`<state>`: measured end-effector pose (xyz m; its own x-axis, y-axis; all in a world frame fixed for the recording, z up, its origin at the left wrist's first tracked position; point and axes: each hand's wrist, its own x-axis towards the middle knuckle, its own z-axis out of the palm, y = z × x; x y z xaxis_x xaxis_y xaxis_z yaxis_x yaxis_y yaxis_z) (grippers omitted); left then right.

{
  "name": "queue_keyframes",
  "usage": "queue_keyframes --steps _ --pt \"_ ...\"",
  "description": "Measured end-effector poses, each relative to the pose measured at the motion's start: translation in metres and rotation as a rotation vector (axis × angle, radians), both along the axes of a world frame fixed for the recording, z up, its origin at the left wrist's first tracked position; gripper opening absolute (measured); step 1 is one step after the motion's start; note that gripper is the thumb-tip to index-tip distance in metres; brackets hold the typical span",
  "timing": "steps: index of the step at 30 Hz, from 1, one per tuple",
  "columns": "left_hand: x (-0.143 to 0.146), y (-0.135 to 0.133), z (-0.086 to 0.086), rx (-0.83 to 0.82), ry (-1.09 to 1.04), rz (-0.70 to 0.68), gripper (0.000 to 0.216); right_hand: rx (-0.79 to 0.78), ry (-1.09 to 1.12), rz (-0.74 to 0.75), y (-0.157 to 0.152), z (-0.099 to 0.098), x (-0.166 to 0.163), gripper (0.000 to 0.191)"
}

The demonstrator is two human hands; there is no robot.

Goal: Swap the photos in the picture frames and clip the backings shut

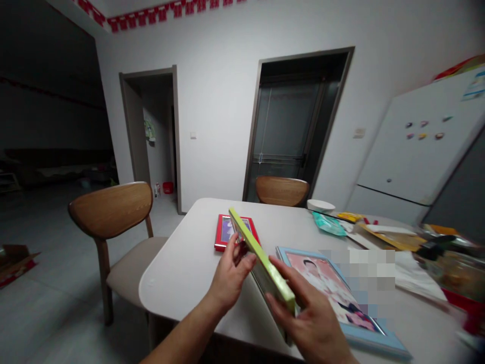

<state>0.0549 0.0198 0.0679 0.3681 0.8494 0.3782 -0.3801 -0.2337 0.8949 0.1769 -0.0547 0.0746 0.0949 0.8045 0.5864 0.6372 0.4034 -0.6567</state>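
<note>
Right hand (311,312) clamped on green frame (261,253) | left hand (229,275) at its face, grip unclear | red frame (228,230) behind, blue frame (325,284) beside | fridge label (475,86) blurred

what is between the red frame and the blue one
In the head view, the green frame, held up by the left hand and right hand, slants between the red frame and blue frame, with white table showing there too.

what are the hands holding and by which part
A green-edged frame: the right hand grips its near end; the left hand is farther along, perhaps touching.
</note>
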Motion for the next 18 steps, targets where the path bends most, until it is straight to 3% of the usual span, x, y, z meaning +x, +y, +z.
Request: queue_keyframes --steps 3,8,13,18 --pt "-0.016 -0.015 -0.004 -0.135 -0.061 -0.082 0.066 0.019 -0.308 0.157 -0.009 -0.025 -0.003 0.055" --pt "-0.032 -0.008 -0.038 -0.195 0.041 -0.085 0.073 -0.177 -0.513 0.276 0.002 -0.061 -0.018 0.068" --pt "-0.044 0.012 -0.072 -0.065 0.421 0.191 0.070 -0.246 -0.515 0.295 0.017 -0.080 -0.042 0.064" --pt "-0.055 0.016 -0.083 0.079 0.808 0.368 0.062 -0.309 -0.471 0.340 0.020 -0.086 -0.053 0.058"
